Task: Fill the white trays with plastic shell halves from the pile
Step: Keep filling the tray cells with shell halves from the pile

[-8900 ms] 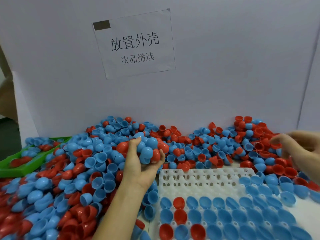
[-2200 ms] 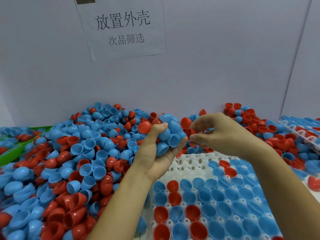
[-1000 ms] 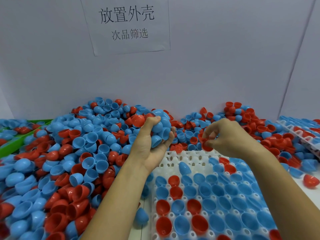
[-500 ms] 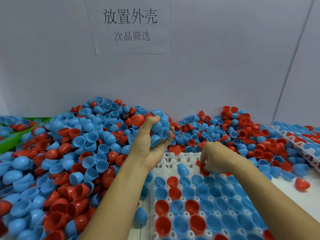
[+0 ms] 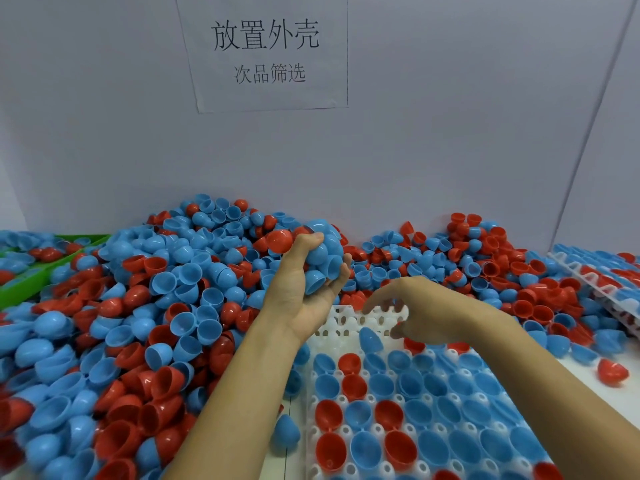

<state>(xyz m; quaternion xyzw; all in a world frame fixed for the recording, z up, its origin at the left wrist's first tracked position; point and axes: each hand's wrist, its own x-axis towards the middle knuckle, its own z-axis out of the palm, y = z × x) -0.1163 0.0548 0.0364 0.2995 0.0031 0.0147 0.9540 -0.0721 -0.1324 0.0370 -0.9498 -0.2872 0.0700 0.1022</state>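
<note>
A big pile of blue and red shell halves [image 5: 166, 306] covers the table's left and back. My left hand [image 5: 304, 285] is raised palm-up over the pile's edge and grips a handful of shells [image 5: 320, 258], mostly blue with one red on top. The white tray [image 5: 349, 315] lies in front, most pockets filled with blue and red halves; its far rows are bare. My right hand [image 5: 415, 317] hovers over those far rows with fingers spread and relaxed, holding nothing. A blue half [image 5: 370, 337] lies tilted on the tray just left of it.
A green bin [image 5: 31, 282] with shells sits at the far left. A second filled white tray [image 5: 602, 289] leans at the right edge. A loose red half [image 5: 611, 372] and a blue half [image 5: 285, 429] lie on the table. A wall with a paper sign [image 5: 265, 50] stands behind.
My right hand lowered a red shell onto the tray's far rows, then let go and spread its fingers. My left hand has stayed raised with its handful.
</note>
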